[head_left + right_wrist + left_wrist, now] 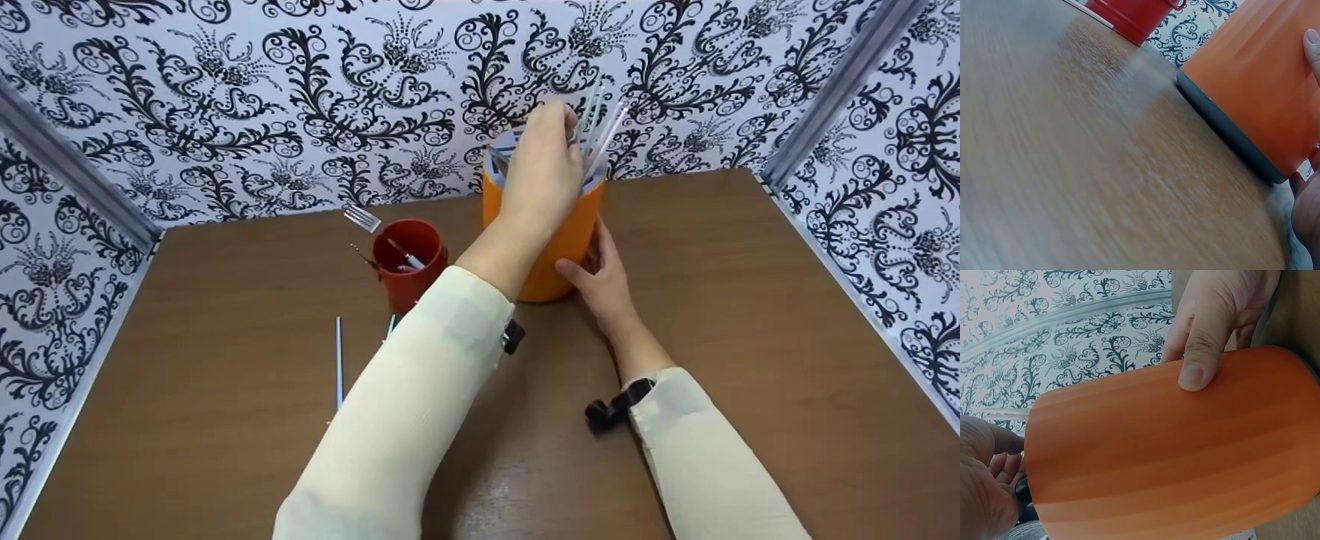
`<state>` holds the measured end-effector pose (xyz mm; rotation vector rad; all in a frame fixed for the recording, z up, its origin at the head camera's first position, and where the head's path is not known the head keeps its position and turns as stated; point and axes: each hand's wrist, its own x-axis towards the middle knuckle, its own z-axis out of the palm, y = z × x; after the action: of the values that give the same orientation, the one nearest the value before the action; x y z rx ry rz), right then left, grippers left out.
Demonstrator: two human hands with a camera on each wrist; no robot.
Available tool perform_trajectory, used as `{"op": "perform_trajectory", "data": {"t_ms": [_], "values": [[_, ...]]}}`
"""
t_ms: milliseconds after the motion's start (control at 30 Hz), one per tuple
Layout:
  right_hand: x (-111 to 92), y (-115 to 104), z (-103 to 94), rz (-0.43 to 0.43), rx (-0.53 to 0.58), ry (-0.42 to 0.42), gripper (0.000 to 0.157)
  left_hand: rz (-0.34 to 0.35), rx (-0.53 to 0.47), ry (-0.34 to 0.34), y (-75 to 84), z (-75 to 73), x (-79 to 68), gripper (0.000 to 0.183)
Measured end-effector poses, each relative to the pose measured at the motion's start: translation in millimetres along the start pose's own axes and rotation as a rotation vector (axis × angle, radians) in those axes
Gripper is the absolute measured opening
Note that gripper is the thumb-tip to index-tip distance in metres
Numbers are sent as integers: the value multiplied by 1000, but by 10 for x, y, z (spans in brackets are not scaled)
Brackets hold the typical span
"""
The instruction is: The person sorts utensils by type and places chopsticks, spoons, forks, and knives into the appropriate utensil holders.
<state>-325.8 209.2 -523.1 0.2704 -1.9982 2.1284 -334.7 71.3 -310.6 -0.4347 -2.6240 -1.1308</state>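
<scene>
A tall orange container (566, 244) with a grey inner rim stands at the back of the table. My right hand (604, 289) grips its right side low down, thumb in front and fingers behind. My left hand (544, 157) is over the container's mouth, its fingers bent among the things there; whether they pinch anything is hidden. Thin translucent sticks (606, 135) rise out of it beside those fingers. In the left wrist view, black handles (1024, 492) show below the left hand's fingers, and the right thumb (1199, 368) presses the orange wall.
Left of the container stands a red cup (405, 292) with a fork (363, 218) and other utensils in it. A pale blue stick (339, 360) lies in front, partly behind the left sleeve, near a green stick tip (391, 326). Patterned walls (300, 112) enclose the wooden table (750, 300).
</scene>
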Motion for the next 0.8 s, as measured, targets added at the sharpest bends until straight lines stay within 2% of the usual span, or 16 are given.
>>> {"op": "perform_trajectory", "data": {"t_ms": [233,433,600,800], "values": [[5,-25,8,11,-9,0,91,8,24,4,-18,3,-7,20],[-7,-1,-3,8,14,-3,95,2,-11,13,-29,19,-28,17],[-10,2,0,-2,48,-3,95,15,-98,34,-52,2,-70,17],[-12,-42,11,16,26,-3,89,11,-234,42,-44,-38,-154,18]]}}
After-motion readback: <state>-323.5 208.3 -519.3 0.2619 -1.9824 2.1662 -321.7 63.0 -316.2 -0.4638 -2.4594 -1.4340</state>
